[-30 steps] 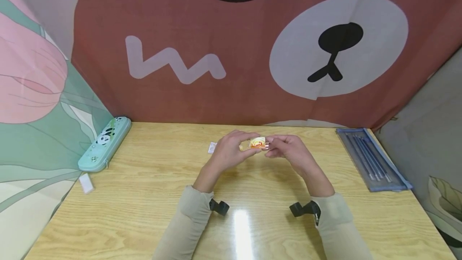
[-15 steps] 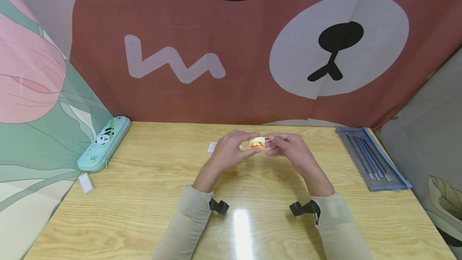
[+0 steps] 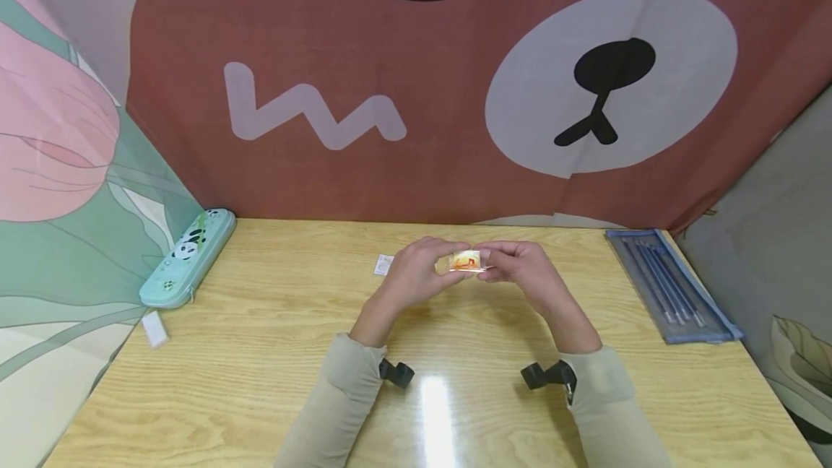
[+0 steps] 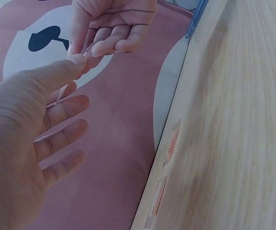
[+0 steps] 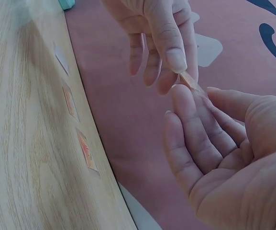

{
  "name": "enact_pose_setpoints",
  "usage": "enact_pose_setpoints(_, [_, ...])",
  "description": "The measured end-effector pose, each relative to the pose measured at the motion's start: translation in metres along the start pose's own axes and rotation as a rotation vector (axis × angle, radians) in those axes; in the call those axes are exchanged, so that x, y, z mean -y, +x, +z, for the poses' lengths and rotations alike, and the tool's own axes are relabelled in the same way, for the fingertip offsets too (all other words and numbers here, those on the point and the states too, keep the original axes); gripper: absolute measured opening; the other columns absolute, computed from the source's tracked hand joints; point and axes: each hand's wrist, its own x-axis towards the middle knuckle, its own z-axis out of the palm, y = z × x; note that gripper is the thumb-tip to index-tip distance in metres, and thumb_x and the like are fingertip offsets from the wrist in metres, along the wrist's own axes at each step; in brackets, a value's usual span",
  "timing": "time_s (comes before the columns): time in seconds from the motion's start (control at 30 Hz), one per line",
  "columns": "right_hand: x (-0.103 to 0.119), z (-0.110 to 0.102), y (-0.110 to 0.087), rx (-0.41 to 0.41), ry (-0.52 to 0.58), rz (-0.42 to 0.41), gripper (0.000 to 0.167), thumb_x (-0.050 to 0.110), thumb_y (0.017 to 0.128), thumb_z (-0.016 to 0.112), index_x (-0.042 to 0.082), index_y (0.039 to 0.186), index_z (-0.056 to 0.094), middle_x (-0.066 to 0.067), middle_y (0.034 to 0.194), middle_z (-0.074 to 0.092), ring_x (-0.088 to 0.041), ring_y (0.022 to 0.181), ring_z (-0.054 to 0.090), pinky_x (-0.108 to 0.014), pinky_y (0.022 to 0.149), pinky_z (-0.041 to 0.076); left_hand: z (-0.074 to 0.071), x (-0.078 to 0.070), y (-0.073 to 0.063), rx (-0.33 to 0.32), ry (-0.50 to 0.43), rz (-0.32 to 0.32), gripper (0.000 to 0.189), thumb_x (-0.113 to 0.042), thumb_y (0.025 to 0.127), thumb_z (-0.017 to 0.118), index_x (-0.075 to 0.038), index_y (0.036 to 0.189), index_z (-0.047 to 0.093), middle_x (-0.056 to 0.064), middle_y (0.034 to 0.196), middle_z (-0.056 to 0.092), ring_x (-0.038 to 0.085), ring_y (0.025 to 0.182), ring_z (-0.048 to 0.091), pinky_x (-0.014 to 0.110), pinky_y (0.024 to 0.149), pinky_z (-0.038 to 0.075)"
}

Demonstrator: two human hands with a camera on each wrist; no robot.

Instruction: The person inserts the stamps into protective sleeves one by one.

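Observation:
A small clear plastic packet with a yellow and orange picture card in it (image 3: 465,261) is held up between both hands over the far middle of the table. My left hand (image 3: 416,271) pinches its left end between thumb and forefinger; in the left wrist view the other fingers spread apart. At the right end, my right hand (image 3: 525,274) pinches the clear edge with thumb and fingers, the remaining fingers curled beneath. The right wrist view shows the packet (image 5: 189,80) nearly edge-on. Behind the left hand lies a small pale card (image 3: 383,264).
Orange-printed small packets (image 5: 86,151) lie along the table's far edge, hidden by the hands in the head view. A panda pencil case (image 3: 188,258) and a small white block (image 3: 155,329) are at left. A blue mesh pouch of pencils (image 3: 672,287) lies at right.
The packet has tilted and shifted slightly right and down, its picture catching the light differently. My left hand has edged right, closer to the right fingertips; both keep their pinch.

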Motion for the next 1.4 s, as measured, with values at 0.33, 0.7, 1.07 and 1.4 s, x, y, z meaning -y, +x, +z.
enact_pose_setpoints(0.33, [-0.0022, 0.0002, 0.0025, -0.031, 0.041, 0.034, 0.043, 0.018, 0.101, 0.064, -0.012, 0.131, 0.06, 0.003, 0.095, 0.076, -0.006, 0.074, 0.074, -0.027, 0.079, 0.063, 0.0023, -0.0001, 0.0008, -0.001, 0.033, -0.015, 0.047, -0.046, 0.088, 0.077, -0.025, 0.129, 0.071, -0.003, 0.115, 0.077, 0.016, 0.103, 0.07, 0.035, 0.083, 0.059])
enact_pose_setpoints(0.7, [-0.0011, 0.0002, 0.0036, -0.051, 0.023, 0.047, 0.042, 0.02, 0.101, 0.065, -0.011, 0.129, 0.061, 0.004, 0.094, 0.074, -0.007, 0.07, 0.073, -0.029, 0.077, 0.064, 0.0025, 0.0005, 0.0027, -0.02, 0.051, -0.012, 0.046, -0.048, 0.089, 0.076, -0.026, 0.129, 0.071, -0.004, 0.116, 0.077, 0.017, 0.106, 0.071, 0.035, 0.085, 0.06])
enact_pose_setpoints(1.07, [0.0002, 0.0023, 0.0043, -0.051, 0.016, 0.058, 0.04, 0.02, 0.1, 0.065, -0.009, 0.127, 0.061, 0.006, 0.088, 0.074, -0.007, 0.066, 0.072, -0.028, 0.073, 0.063, 0.0016, 0.0006, 0.0014, -0.007, 0.037, -0.038, 0.046, -0.048, 0.09, 0.075, -0.027, 0.13, 0.07, -0.004, 0.119, 0.076, 0.017, 0.107, 0.071, 0.035, 0.083, 0.06])
enact_pose_setpoints(1.4, [-0.0033, 0.002, -0.0018, -0.068, -0.035, 0.069, 0.034, 0.018, 0.1, 0.064, -0.007, 0.124, 0.064, -0.001, 0.094, 0.074, -0.013, 0.071, 0.073, -0.032, 0.076, 0.064, 0.0046, -0.0033, -0.0018, 0.008, 0.053, -0.043, 0.045, -0.049, 0.09, 0.074, -0.027, 0.129, 0.07, -0.006, 0.122, 0.074, 0.015, 0.108, 0.071, 0.033, 0.081, 0.061])
